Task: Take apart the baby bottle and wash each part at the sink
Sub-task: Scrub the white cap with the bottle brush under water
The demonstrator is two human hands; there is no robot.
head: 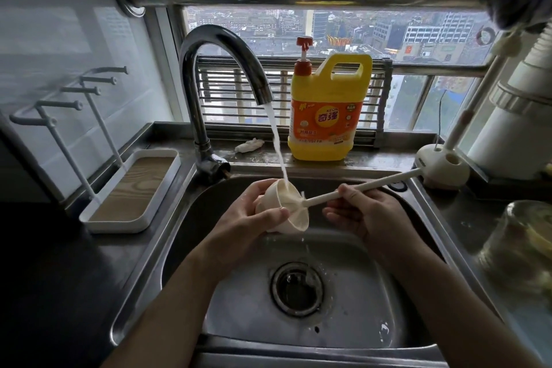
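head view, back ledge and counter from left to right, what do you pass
drying rack tray → faucet → crumpled white scrap → yellow detergent jug → white brush stand → glass jar

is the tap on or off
On: a stream of water runs from the tap spout into the cup held over the sink.

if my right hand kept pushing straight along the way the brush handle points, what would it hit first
Most likely the cream cup-shaped bottle part held in the left hand. The right hand holds the brush handle aimed down-left, its tip already inside that cup under the running water. Depth is hard to judge from one view.
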